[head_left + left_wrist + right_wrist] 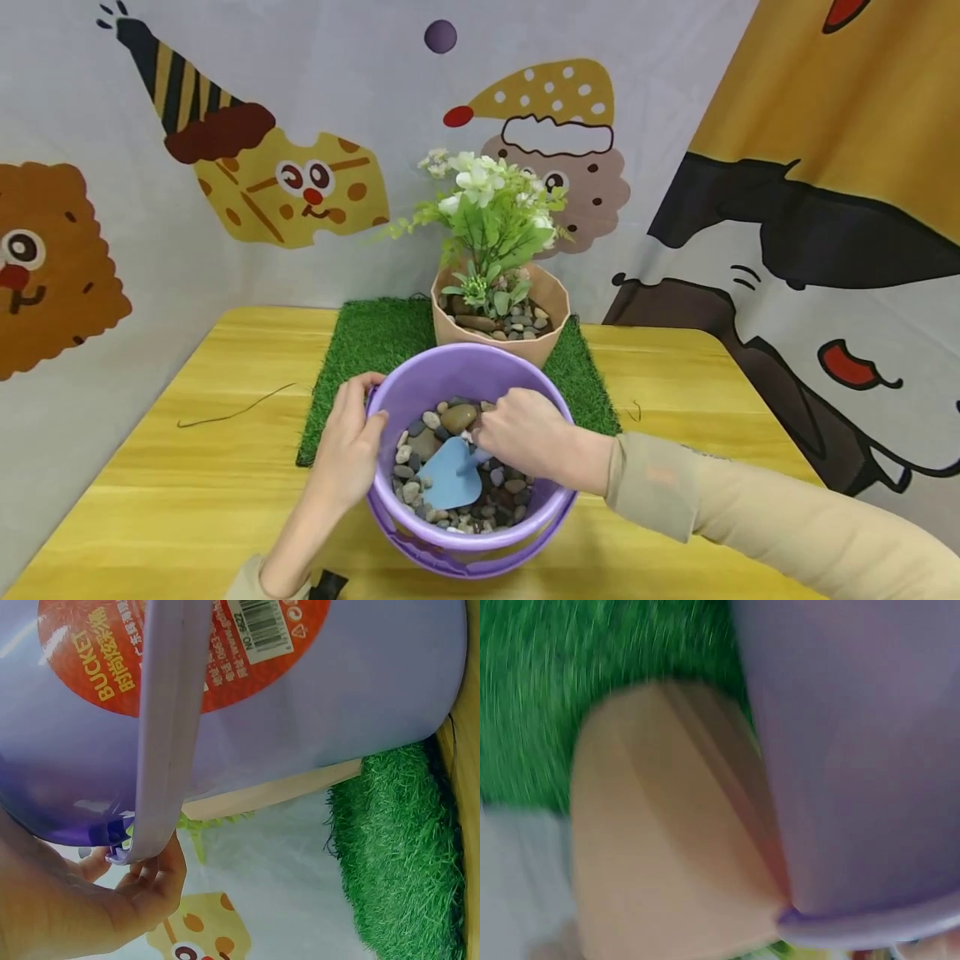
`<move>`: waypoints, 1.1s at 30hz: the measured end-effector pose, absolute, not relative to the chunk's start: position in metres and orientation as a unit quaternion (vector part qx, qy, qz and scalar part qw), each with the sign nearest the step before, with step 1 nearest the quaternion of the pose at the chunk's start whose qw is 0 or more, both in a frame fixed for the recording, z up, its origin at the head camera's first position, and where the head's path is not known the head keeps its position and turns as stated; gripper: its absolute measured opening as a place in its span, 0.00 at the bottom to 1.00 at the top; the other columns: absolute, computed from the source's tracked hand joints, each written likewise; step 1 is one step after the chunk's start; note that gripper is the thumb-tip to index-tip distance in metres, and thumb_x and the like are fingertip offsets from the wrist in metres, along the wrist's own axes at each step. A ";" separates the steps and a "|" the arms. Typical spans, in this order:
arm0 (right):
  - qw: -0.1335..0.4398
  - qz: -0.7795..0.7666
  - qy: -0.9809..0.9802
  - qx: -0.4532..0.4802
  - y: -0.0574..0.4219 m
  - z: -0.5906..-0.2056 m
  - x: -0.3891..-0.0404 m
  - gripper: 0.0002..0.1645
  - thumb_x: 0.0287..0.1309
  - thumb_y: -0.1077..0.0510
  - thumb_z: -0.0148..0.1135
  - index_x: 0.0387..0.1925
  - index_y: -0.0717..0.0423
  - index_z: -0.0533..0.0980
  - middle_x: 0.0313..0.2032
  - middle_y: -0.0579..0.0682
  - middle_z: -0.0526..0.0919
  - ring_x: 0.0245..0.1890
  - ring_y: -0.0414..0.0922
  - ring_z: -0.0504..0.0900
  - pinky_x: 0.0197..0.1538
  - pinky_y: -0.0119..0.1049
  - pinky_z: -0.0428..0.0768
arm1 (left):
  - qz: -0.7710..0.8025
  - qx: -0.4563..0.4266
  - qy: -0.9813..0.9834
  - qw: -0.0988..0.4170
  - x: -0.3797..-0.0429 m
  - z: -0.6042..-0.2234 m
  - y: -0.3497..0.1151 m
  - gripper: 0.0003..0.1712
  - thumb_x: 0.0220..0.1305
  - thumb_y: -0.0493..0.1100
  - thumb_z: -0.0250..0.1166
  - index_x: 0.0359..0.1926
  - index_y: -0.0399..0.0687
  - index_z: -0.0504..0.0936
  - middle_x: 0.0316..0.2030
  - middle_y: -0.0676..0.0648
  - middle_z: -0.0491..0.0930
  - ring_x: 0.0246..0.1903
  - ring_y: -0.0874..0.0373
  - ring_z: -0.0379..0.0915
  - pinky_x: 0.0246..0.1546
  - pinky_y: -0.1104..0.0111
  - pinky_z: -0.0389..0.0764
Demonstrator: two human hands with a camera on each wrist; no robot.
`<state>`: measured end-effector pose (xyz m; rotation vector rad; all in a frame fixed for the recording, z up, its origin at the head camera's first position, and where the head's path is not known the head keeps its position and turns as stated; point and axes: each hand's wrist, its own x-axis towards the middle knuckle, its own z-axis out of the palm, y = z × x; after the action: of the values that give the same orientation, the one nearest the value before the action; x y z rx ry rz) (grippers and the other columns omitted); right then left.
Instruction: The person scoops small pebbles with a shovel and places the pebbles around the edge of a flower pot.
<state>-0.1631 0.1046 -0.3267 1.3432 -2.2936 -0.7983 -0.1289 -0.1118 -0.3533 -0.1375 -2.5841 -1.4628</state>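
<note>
A purple bucket (pixel 450 367) with pebbles (pixel 513 486) inside stands tilted slightly toward me on the table. My left hand (pixel 348 446) grips its left rim, thumb over the edge and fingers outside. In the left wrist view, those fingers sit beside the end of the bucket's handle (pixel 169 712). My right hand (pixel 525 433) reaches into the bucket, curled round the handle of a light-blue toy shovel (pixel 450 479). The shovel's blade lies over the pebbles. In the right wrist view, the bucket wall (pixel 855 750) covers most of that hand.
Right behind the bucket, a beige pot (pixel 498 348) holds a white-flowered plant (pixel 487 217) and stones. A green turf mat (pixel 386 333) lies under the pot. A thin dark wire (pixel 236 412) rests on the yellow table (pixel 150 467) at left. A printed cloth hangs behind.
</note>
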 end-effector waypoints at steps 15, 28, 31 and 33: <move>0.097 -0.254 -0.839 0.472 0.113 -0.326 -0.169 0.08 0.50 0.56 0.60 0.22 0.38 0.80 0.18 0.39 0.79 0.12 0.40 0.69 0.16 0.35 0.71 | -0.481 -0.050 -0.871 0.085 -0.131 -0.355 -0.110 0.22 0.63 0.36 0.47 0.59 0.40 0.62 0.51 0.39 0.67 0.48 0.46 0.70 0.48 0.51 0.77; 0.102 -0.182 -0.827 0.523 0.120 -0.307 -0.187 0.09 0.43 0.57 0.62 0.30 0.39 0.78 0.13 0.41 0.74 0.10 0.39 0.64 0.14 0.31 0.60 | -0.485 -0.058 -0.868 0.087 -0.130 -0.355 -0.114 0.23 0.62 0.36 0.48 0.59 0.39 0.63 0.51 0.39 0.67 0.49 0.46 0.69 0.49 0.51 0.76; 0.090 -0.160 -0.825 0.535 0.123 -0.303 -0.193 0.08 0.44 0.53 0.65 0.30 0.39 0.78 0.14 0.40 0.74 0.12 0.39 0.66 0.14 0.30 0.62 | -0.486 -0.058 -0.867 0.089 -0.131 -0.355 -0.113 0.22 0.62 0.36 0.48 0.58 0.39 0.63 0.51 0.39 0.67 0.49 0.46 0.68 0.51 0.50 0.75; 0.085 -0.147 -0.821 0.545 0.125 -0.301 -0.197 0.06 0.45 0.52 0.65 0.29 0.39 0.77 0.14 0.39 0.74 0.12 0.38 0.66 0.14 0.28 0.61 | -0.486 -0.057 -0.868 0.088 -0.130 -0.355 -0.113 0.22 0.62 0.36 0.48 0.58 0.39 0.63 0.51 0.39 0.68 0.50 0.46 0.68 0.51 0.50 0.75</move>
<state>-0.1967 0.1251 -0.3007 1.6258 -2.4487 -0.4397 -0.1305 -0.1131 -0.3552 -0.1690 -2.5837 -1.4453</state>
